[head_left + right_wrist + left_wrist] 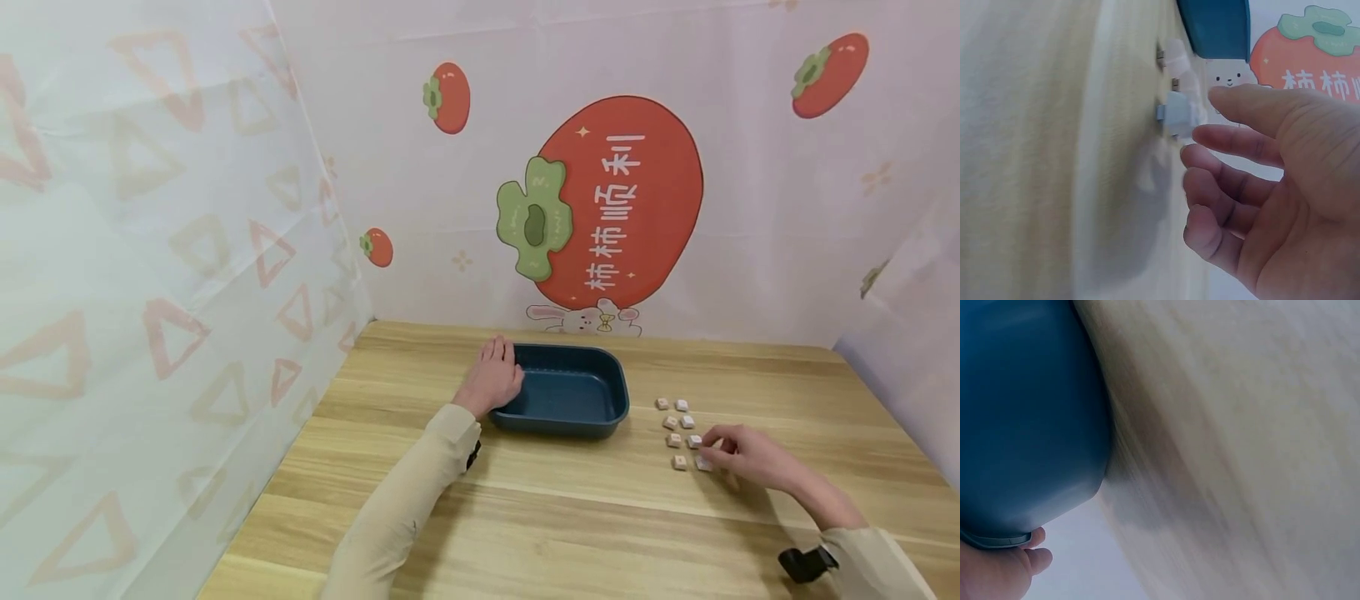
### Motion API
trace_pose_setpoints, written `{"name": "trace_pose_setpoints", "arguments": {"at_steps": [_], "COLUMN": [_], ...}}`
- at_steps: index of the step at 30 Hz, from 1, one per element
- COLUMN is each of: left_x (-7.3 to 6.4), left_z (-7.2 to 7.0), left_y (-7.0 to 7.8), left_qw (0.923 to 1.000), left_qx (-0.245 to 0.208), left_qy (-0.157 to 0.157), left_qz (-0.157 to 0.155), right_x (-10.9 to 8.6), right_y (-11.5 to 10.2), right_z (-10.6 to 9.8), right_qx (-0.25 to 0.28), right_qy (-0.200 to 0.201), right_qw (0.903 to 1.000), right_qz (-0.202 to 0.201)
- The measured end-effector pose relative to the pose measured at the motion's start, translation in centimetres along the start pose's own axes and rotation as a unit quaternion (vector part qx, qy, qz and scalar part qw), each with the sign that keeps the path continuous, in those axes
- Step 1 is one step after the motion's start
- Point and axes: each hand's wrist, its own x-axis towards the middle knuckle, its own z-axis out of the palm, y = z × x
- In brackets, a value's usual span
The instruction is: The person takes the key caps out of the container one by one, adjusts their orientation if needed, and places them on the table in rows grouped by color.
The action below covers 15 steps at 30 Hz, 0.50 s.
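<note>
A dark blue rectangular basin (562, 429) stands on the wooden table. My left hand (495, 377) rests over its left rim, with the fingers stretched toward the far corner; in the left wrist view, fingertips (1038, 559) show past the rim. Several small keyboard keys lie to the right of the basin in two rough columns, pale orange keycaps (674, 440) on the left and white ones (687, 422) on the right. My right hand (753, 457) is over the nearest white keycap (1179, 115), thumb and index finger apart beside it, the other fingers loosely bent.
Behind the table hangs a pale cloth (420, 183) printed with persimmons, and another cloth (172, 250) with triangles stands along the left edge. Wooden tabletop (540, 525) lies in front of the basin and between my arms. A dark wrist device (806, 565) sits at my right cuff.
</note>
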Motion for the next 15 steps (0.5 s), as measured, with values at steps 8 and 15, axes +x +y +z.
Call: {"name": "trace_pose_setpoints", "arguments": {"at_steps": [8, 15], "left_x": [0.3, 0.5], "left_z": [-0.2, -0.5], "left_y": [-0.2, -0.7], "left_qw": [1.0, 0.9998], "left_qx": [-0.001, -0.013], "left_qy": [-0.006, -0.013], "left_qz": [0.001, 0.005], "right_x": [2.0, 4.2], "right_y": [-0.6, -2.1], "right_z": [-1.0, -2.1], "right_qx": [-0.015, -0.01], "right_qy": [0.024, 0.02], "right_qw": [0.9996, 0.9997], "right_qz": [-0.005, -0.008]}}
